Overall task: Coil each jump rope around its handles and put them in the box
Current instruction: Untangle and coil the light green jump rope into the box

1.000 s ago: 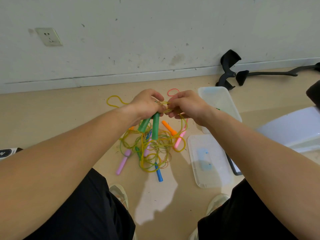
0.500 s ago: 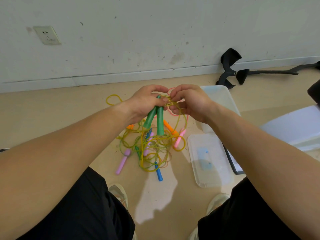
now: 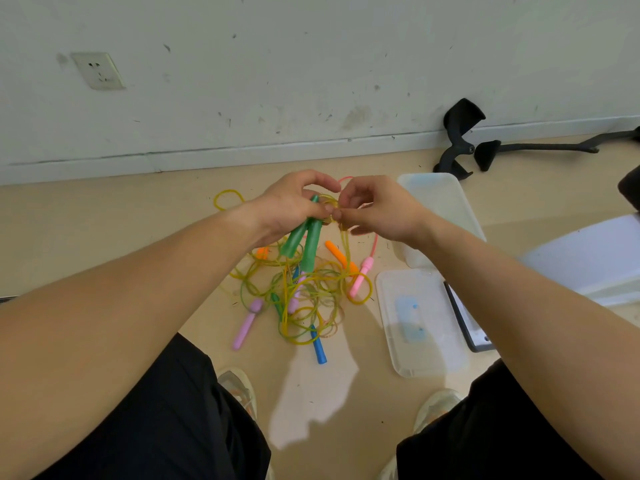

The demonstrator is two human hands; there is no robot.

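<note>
My left hand (image 3: 292, 206) grips two green jump-rope handles (image 3: 304, 242) that point down toward the floor. My right hand (image 3: 377, 211) pinches the yellow cord (image 3: 329, 202) at the handles' top ends, right against my left fingers. Below on the floor lies a tangle of yellow cords (image 3: 304, 296) with purple (image 3: 246, 323), blue (image 3: 318, 348), orange (image 3: 337, 254) and pink handles (image 3: 362, 277). A clear plastic box (image 3: 446, 202) stands to the right, partly hidden by my right wrist.
The box's clear lid (image 3: 420, 323) lies flat on the floor at the right, next to a dark tablet (image 3: 467, 323). A black chair armrest part (image 3: 457, 140) lies by the wall. My shoes (image 3: 239, 386) and knees fill the bottom.
Both hands have risen slightly with the green handles, and the right hand's fingers have shifted along the yellow cord at the handle tops. The pile on the floor is unmoved.
</note>
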